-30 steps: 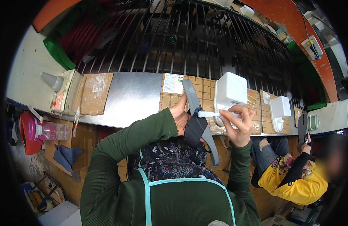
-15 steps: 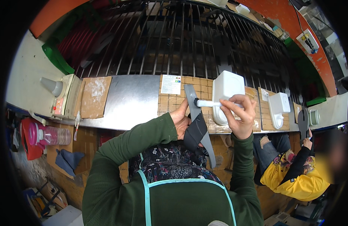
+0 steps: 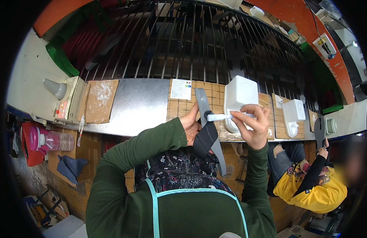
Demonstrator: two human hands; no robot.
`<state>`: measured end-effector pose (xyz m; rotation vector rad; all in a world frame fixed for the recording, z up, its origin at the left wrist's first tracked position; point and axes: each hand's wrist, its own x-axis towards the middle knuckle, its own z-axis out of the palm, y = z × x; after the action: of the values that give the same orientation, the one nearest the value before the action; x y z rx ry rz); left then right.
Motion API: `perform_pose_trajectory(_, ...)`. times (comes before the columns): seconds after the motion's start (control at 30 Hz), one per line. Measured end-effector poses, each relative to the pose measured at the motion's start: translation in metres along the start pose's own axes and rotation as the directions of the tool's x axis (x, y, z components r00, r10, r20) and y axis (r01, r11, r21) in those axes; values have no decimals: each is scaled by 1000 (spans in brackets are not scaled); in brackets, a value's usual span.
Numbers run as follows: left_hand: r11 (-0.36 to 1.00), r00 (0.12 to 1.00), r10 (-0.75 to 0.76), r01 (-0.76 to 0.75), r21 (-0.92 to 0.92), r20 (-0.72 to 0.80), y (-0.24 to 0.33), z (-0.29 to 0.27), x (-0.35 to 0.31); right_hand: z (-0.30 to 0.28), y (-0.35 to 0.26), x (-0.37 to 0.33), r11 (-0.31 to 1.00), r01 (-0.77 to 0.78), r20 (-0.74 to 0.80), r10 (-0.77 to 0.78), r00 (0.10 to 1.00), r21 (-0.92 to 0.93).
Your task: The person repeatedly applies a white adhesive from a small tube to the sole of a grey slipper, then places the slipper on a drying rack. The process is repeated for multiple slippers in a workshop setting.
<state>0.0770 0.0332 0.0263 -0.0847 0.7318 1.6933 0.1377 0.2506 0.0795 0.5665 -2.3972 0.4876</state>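
Note:
My left hand (image 3: 189,123) grips a grey sandal (image 3: 217,152) with a wide black strap, tilted over the near edge of the bench. Its fingers wrap partly behind the sole, where I cannot see them. In my right hand (image 3: 255,126) is a white-handled brush (image 3: 220,117), pinched between thumb and fingers. The brush's dark bristles touch the sandal's bare grey sole, just above the strap. Behind my right hand stands a white plastic glue container (image 3: 241,94) on a cardboard sheet (image 3: 179,109).
Dark soles ride on a conveyor of metal rods (image 3: 167,47) beyond the bench. A second white container (image 3: 293,115) stands at right, near a co-worker in yellow (image 3: 326,194) holding a dark sole (image 3: 319,129). A pink-lidded bottle (image 3: 58,141) is at left.
The brush has slid a short way down the sole toward the strap, and my right hand has dropped slightly with it. The sandal stays nearly in place in my left hand.

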Motion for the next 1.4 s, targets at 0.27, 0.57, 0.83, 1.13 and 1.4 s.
perform_pose_trajectory(0.27,997,996,54,-58,56,77,0,0,-5,-4,2,-10,999,10,93,-13,996,32)
perform_pose_trajectory(0.57,983,964,153,-172,70,217,-11,-29,12,27,20,2,846,-219,137,174,975,486)
perform_pose_trajectory(0.83,886,881,382,-435,161,281,-5,-46,24,41,13,6,916,-173,-180,251,951,362)
perform_pose_trajectory(1.13,764,772,629,-635,113,85,4,-103,6,18,16,-67,590,-449,111,519,848,671)
perform_pose_trajectory(1.4,709,682,700,-698,-99,211,45,-103,15,39,-40,-90,-507,-254,551,611,568,823)
